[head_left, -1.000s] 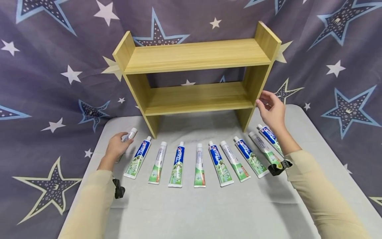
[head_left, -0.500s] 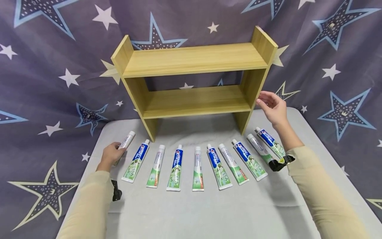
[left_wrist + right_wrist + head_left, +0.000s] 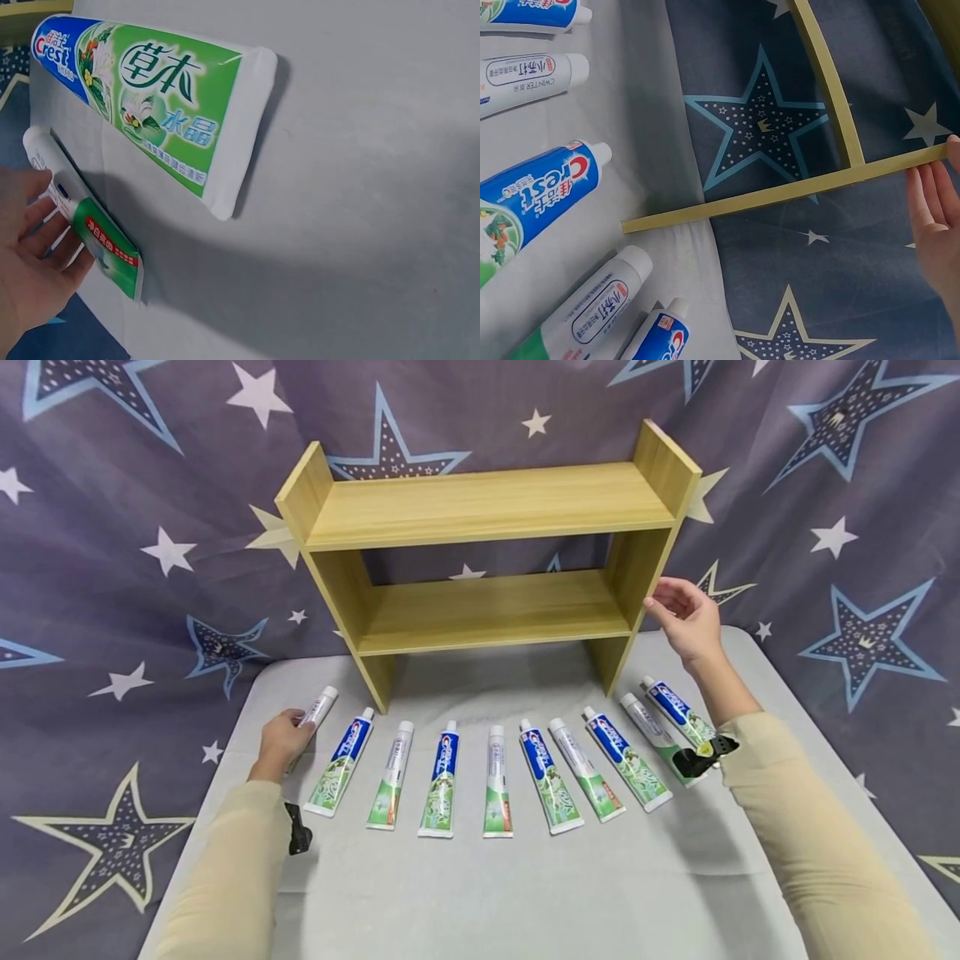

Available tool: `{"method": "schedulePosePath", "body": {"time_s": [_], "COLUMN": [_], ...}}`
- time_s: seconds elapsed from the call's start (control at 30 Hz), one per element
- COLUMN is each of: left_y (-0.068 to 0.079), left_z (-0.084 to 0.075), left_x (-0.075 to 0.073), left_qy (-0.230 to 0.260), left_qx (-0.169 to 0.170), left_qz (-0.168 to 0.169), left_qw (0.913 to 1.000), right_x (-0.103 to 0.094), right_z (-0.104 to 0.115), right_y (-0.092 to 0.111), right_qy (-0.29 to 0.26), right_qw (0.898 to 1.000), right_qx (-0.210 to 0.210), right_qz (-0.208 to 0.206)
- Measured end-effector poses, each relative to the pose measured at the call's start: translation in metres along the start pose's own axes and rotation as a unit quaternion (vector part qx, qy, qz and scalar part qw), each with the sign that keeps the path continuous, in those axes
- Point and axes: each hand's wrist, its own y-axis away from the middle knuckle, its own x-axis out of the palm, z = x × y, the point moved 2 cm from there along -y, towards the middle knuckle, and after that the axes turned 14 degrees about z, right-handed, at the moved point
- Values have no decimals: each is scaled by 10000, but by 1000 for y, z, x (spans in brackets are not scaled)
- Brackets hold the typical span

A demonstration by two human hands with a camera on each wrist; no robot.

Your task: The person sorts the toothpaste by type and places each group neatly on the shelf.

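Note:
My left hand (image 3: 283, 742) is at the leftmost toothpaste tube (image 3: 321, 706), a white and green one. In the left wrist view the thumb lies over that tube's edge, while the other fingertips disappear behind its lower side. At the right, my right hand (image 3: 688, 622) holds the side panel of a two-tier wooden shelf (image 3: 487, 506). The right wrist view has its fingers (image 3: 928, 191) against the panel's outer face and the thumb at the front edge. A blue and green Crest tube (image 3: 150, 97) lies beside the left hand's tube.
Several more toothpaste tubes, blue-green and white-green by turns, fan out on the grey cloth in front of the shelf, including a white one (image 3: 497, 781) in the middle. A purple star-patterned curtain (image 3: 480, 410) hangs close behind. Both shelf boards bear nothing.
My left hand has drawn back a little along its tube, so more of the cap end shows. The right hand has shifted slightly up the panel. The head view has shifted slightly.

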Motion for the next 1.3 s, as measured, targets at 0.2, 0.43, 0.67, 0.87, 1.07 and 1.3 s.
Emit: {"method": "schedulePosePath", "body": {"time_s": [0.2, 0.43, 0.67, 0.87, 1.07, 1.3], "left_y": [-1, -5, -6, -3, -2, -4], "left_z": [-6, -8, -11, -12, -13, -15], "left_x": [0, -2, -3, -4, -4, -2], "left_qy": [174, 121, 113, -20, -284, -332], "left_qx": [-157, -183, -356, -223, -2, -5], "left_qz": [-275, -225, 141, 155, 210, 140], "left_qw": [9993, 9995, 9992, 9996, 9994, 9993], "right_x": [0, 0, 0, 0, 0, -1], "right_z": [0, 1, 0, -2, -3, -4], "right_y": [0, 0, 0, -1, -2, -1], "right_qy": [31, -32, -5, 118, 80, 76], "right_qw": [10000, 10000, 10000, 9999, 9999, 9999], "right_qx": [6, -24, -29, 15, 83, 132], "right_qz": [-15, -43, -49, -40, -83, -80]}}
